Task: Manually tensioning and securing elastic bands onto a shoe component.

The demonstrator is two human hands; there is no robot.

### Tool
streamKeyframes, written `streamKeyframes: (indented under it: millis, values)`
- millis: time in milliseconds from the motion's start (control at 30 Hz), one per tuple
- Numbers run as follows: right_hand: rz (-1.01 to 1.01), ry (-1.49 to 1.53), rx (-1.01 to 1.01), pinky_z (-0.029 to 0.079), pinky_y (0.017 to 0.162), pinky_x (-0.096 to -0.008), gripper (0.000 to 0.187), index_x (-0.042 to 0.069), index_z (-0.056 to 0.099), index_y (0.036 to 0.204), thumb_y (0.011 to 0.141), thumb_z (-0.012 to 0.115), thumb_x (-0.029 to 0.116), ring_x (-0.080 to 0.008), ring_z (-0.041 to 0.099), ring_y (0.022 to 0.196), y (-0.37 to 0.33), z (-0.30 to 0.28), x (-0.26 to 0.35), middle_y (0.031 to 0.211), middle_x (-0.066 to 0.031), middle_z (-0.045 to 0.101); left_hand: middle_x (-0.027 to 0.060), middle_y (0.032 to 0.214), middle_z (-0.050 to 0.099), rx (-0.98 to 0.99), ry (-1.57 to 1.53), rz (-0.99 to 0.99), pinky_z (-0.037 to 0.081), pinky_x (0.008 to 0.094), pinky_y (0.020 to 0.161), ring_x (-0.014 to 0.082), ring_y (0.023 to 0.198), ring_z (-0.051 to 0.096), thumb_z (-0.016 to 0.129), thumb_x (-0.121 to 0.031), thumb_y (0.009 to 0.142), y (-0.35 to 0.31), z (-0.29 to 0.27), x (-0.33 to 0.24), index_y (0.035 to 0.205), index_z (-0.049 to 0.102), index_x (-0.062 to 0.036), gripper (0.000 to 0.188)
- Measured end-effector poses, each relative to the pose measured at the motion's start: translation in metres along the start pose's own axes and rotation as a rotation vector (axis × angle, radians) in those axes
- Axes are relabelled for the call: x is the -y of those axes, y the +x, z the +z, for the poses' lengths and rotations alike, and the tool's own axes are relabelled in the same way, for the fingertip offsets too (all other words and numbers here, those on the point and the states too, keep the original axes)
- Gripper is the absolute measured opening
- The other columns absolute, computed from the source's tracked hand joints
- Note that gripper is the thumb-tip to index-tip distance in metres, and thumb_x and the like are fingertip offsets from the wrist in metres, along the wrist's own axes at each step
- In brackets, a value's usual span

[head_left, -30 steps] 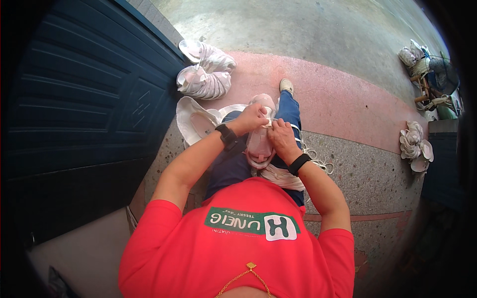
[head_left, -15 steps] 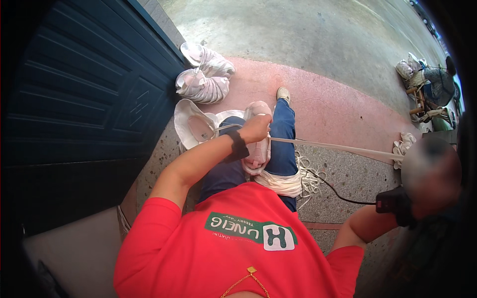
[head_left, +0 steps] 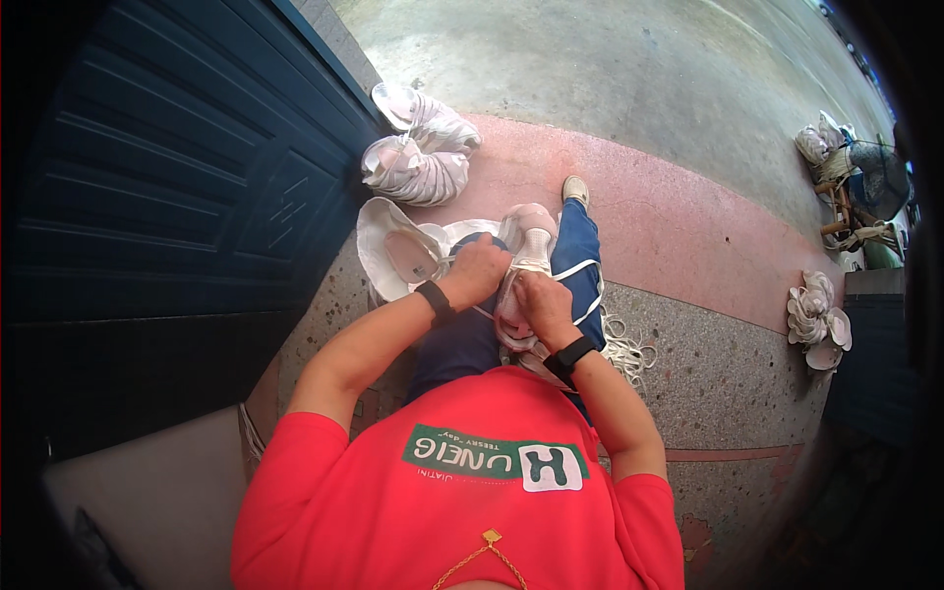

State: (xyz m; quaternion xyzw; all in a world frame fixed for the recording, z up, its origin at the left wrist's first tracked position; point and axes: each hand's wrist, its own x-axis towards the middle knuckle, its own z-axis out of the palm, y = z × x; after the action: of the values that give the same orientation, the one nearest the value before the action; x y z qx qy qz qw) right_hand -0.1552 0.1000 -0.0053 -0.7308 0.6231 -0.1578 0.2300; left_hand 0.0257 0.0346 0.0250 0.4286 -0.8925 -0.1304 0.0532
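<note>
A pink and white shoe upper (head_left: 534, 236) lies across my lap between my knees. My left hand (head_left: 480, 267) is closed at its left edge, fingertips hidden against the fabric. Bent over the middle of the upper, my right hand (head_left: 544, 300) has its fingers pinched together near the lacing, and what lies between them is mostly covered. A white shoelace (head_left: 590, 264) runs in a loose loop over my right leg beside that hand. Left of my knee sits another white shoe upper (head_left: 405, 254) with a pink inside.
Bundled shoe uppers (head_left: 423, 162) lie beside the dark panelled door (head_left: 187, 206). A bunch of white laces (head_left: 626, 352) hangs by my right thigh. More uppers (head_left: 818, 320) are on the floor at the right, and a cluttered wooden stool (head_left: 836, 208) stands farther off.
My right hand has come back from far right to the shoe upper. The lace, taut before, now hangs slack over my right leg. My left hand has shifted slightly left and down.
</note>
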Motion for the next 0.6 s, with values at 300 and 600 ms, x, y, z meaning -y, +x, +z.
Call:
streamKeyframes:
  millis: [300, 600]
  values:
    - [-0.082, -0.134, 0.101, 0.058, 0.067, -0.0455, 0.016, 0.006, 0.065, 0.095, 0.096, 0.057, 0.019, -0.0337, 0.073, 0.078, 0.016, 0.018, -0.011, 0.085, -0.0181, 0.071, 0.0201, 0.079, 0.068, -0.075, 0.023, -0.264, 0.056, 0.0517, 0.072, 0.0404, 0.082, 0.067, 0.061, -0.009, 0.086, -0.011, -0.009, -0.013, 0.092, 0.066, -0.0041, 0.009]
    - [-0.169, 1.907, 0.098, 0.027, 0.049, -0.0258, 0.024, 0.014, 0.042, 0.083, 0.102, 0.054, 0.021, -0.0059, 0.033, 0.054, -0.009, -0.339, 0.06, 0.068, 0.0072, 0.033, 0.0263, 0.096, 0.069, -0.081, -0.26, -0.501, 0.052, 0.0554, 0.086, 0.0465, 0.094, 0.065, 0.054, -0.015, 0.096, -0.024, -0.011, -0.009, 0.109, 0.066, -0.0026, 0.022]
